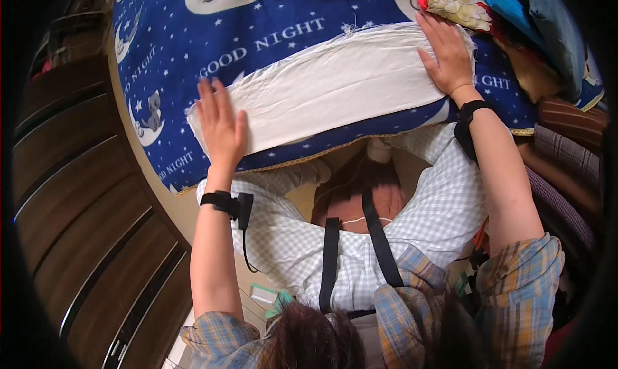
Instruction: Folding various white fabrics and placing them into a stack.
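A long white cloth with frayed edges lies folded into a strip across a blue blanket printed with stars, moons and cats. My left hand rests flat on the strip's left end, its fingertips reaching past the upper edge. At the other end, my right hand lies palm down, fingers pointing up and left. Neither hand grips the cloth. Loose threads stick up from its upper edge.
A pile of folded fabrics, red, floral and blue, sits at the upper right. Dark wooden drawers line the left side. Below the blanket's gold-trimmed edge are my checked trousers and a reddish-brown object between my legs.
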Tool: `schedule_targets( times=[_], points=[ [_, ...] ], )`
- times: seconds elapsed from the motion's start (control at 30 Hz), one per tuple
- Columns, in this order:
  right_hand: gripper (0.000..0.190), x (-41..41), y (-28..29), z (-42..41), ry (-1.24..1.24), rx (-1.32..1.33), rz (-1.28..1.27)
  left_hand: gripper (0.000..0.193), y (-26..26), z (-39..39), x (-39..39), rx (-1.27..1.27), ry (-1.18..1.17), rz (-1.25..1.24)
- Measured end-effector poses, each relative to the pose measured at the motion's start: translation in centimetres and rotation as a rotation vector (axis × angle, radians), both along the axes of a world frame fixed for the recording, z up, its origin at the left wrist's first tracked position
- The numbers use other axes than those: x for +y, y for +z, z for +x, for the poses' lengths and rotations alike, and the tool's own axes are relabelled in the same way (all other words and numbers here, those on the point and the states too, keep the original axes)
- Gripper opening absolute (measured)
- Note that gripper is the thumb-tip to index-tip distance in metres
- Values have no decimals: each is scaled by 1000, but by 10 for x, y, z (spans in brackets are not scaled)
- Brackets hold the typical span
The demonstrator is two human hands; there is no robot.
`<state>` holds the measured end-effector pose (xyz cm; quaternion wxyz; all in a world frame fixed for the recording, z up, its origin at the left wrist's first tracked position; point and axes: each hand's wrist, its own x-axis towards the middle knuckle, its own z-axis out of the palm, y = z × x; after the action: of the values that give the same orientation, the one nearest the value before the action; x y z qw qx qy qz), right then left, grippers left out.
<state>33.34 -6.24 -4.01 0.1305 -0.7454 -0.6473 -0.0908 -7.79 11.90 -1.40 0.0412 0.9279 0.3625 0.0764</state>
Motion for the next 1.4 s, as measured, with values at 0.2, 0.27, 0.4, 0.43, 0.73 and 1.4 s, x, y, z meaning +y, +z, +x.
schedule_targets(
  times=[0.2, 0.27, 0.4, 0.43, 0.73, 1.4],
  points=[
    [57, 0, 2, 0, 9, 15, -14, 62, -17, -3, 3, -163, 252, 71],
    [56, 3, 5, -1, 23, 33, -5, 62, -16, -5, 5, -145, 264, 98],
    [57, 1, 6, 1, 13, 15, -45, 60, -21, 1, 4, -153, 267, 149],
    [57, 4, 6, -1, 18, 29, -38, 60, -22, -1, 2, -151, 270, 137],
    [59, 4, 16, -3, 33, 48, -92, 63, -22, -2, 0, -166, 298, 115],
    [56, 4, -3, 1, 49, 18, -4, 58, -37, -7, 5, -197, 274, 233]
  ],
)
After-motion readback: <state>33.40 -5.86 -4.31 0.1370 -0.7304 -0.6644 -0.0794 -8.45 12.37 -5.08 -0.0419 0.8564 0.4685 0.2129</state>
